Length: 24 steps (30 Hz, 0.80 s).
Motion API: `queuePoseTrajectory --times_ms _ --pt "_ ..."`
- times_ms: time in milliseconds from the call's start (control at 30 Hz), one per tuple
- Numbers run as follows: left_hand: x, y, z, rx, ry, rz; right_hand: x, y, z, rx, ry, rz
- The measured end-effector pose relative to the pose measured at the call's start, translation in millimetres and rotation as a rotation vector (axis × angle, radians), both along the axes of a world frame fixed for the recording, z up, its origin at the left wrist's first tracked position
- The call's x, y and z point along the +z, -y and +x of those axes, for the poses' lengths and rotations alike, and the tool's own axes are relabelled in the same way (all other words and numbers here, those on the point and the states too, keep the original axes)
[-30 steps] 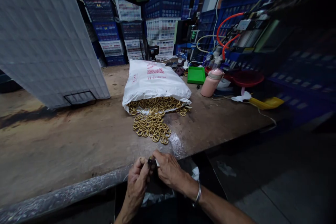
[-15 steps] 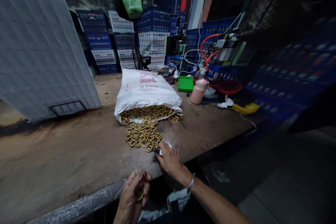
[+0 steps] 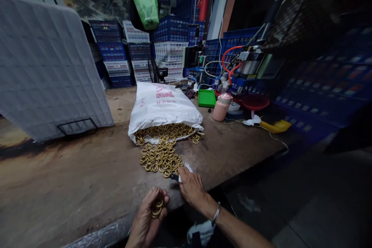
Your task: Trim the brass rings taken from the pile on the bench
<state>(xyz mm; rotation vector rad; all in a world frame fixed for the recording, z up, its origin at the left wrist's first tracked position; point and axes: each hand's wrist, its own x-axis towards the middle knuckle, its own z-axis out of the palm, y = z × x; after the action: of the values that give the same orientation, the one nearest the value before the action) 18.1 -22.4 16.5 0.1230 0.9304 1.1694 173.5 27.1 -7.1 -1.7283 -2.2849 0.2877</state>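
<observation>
Several gold-coloured rings (image 3: pixel 157 210) sit in the curled fingers of my left hand (image 3: pixel 148 213), just over the table's front edge. My right hand (image 3: pixel 192 188) is closed round a small tool with a black tip and a white part (image 3: pixel 174 177); its exact kind is hidden by the fingers. The black tip touches the near edge of a loose pile of gold-coloured rings (image 3: pixel 159 157). Behind the pile lies a white woven sack (image 3: pixel 165 106) with red print, its open mouth facing me and full of the same rings.
A tall pale padded panel (image 3: pixel 55 73) stands on the left of the brown table (image 3: pixel 95 186). At the right are a green tray (image 3: pixel 206 98), a pink bottle (image 3: pixel 221 107), a red dish (image 3: pixel 255 102) and a yellow scoop (image 3: pixel 275 126). Stacked crates (image 3: pixel 113 52) line the back.
My left hand has turned and loosened a little, so more of the rings in it show. My right hand stays by the pile with the tool. The view has tilted up slightly.
</observation>
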Motion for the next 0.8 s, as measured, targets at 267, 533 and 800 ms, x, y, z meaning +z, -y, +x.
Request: queuePoseTrajectory --times_ms 267,533,800 --pt "0.5 -18.7 8.1 -0.051 -0.424 0.185 15.8 -15.7 6.4 0.14 -0.507 -0.163" --pt "6.6 -28.2 15.0 -0.137 -0.561 0.248 29.0 -19.2 -6.2 0.164 -0.937 -0.504" --pt "7.3 -28.2 10.9 -0.039 -0.857 0.461 23.8 -17.2 -17.1 0.111 -1.053 -0.723"
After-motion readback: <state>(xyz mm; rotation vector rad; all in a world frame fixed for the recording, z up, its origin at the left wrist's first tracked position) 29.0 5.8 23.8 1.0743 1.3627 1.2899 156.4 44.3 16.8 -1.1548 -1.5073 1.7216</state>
